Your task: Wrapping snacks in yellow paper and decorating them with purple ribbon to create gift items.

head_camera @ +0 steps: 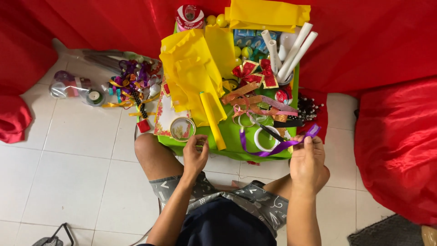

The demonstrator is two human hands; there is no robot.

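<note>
- Right hand [308, 165] pinches one glossy purple ribbon [266, 152] at the green tabletop's [234, 132] front edge.
- Left hand [195, 157], fingers curled, grip unclear.
- Three white paper rolls [296, 50], far right corner.

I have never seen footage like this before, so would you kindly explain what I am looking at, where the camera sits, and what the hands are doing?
There is no machine here. A person sits on a tiled floor, and one camera worn on their head looks down at their knees and two bare hands. In front of them stands a green tray heaped with craft supplies: yellow paper sheets, red and gold bows, white paper rolls, tape rolls and loose ribbons. More ribbons lie on the floor to the left. The right hand pinches a purple ribbon that trails across the tray. The left hand is at the tray's near edge, fingers curled; whether it holds anything is unclear. Red cloth surrounds the spot.
</note>
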